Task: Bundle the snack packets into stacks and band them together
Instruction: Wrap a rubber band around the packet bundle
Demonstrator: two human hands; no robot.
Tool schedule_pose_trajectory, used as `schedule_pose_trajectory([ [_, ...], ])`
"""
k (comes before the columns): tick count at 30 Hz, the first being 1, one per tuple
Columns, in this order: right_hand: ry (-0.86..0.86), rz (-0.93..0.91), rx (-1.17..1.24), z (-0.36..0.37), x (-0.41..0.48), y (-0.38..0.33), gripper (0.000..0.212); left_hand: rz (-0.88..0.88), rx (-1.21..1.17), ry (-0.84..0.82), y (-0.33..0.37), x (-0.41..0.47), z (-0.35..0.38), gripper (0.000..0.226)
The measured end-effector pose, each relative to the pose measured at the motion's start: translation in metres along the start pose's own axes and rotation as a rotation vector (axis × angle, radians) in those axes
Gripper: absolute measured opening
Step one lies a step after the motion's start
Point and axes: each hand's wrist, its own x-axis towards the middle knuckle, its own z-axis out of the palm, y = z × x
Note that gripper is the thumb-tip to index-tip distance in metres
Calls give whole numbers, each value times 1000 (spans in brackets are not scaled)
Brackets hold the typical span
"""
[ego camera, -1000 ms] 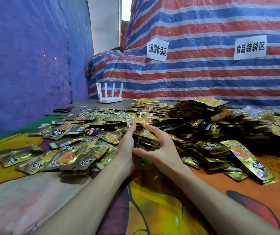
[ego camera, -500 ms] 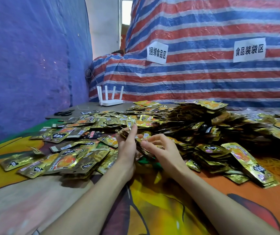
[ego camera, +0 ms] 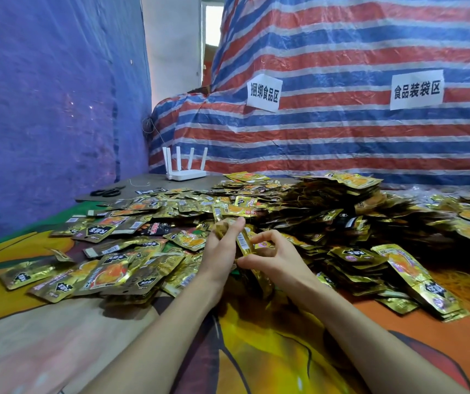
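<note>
**Packet stack held on edge between both hands, at the near edge of the pile**

Striped tarp (ego camera: 341, 143) across the back with two paper signs (ego camera: 264, 93), and blue tarp (ego camera: 43, 109) on my left. The bench (ego camera: 270, 351) has a printed cloth over it. The snack packets (ego camera: 327, 211) are heaped across its far half, loose and flat on the left, piled higher mid-right. My left hand (ego camera: 222, 248) grips a small stack (ego camera: 244, 245) from its left side, thumb pointing up. My right hand (ego camera: 276, 258) pinches the same stack's right edge between thumb and forefinger. The stack stands on edge, tilted, just above the near rim of the pile. A squared-up bundle (ego camera: 424, 282) lies at front right. White router (ego camera: 184, 169) at the back left, scissors (ego camera: 105, 192) near it.
</note>
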Motion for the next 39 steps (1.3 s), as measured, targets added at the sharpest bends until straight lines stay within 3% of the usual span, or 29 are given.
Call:
schedule_pose_trajectory([
  [4, -126, 88, 246, 7, -1, -4, 75, 36, -39, -110, 6, -8, 1, 45],
  [6, -119, 127, 200, 5, 0, -9, 83, 28, -58, -157, 11, -7, -3, 60],
  [9, -14, 129, -12, -3, 8, -20, 69, 133, 226, -146, 10, 0, -11, 48],
  [11, 45, 90, -188, -11, 18, -28, 59, 206, 366, -24, 6, 1, -15, 35],
  [15, 234, -84, -431, -25, 44, -46, 60, 321, 380, 166, -3, 2, -16, 32],
  [18, 366, -219, -693, -21, 65, -47, 56, 297, 386, 207, -7, 8, -19, 22],
  [25, 411, -209, -1210, 11, 76, 4, 45, 265, 403, 337, -9, 13, -21, 20],
  [28, 419, -276, -1223, 16, 73, 8, 40, 275, 417, 334, -6, 12, -20, 19],
  [34, 415, -238, -1220, 19, 65, 1, 42, 347, 421, 305, 3, 1, -9, 8],
  [39, 444, -357, -1060, 23, 63, -16, 47, 465, 594, 118, 55, 18, -26, 10],
])
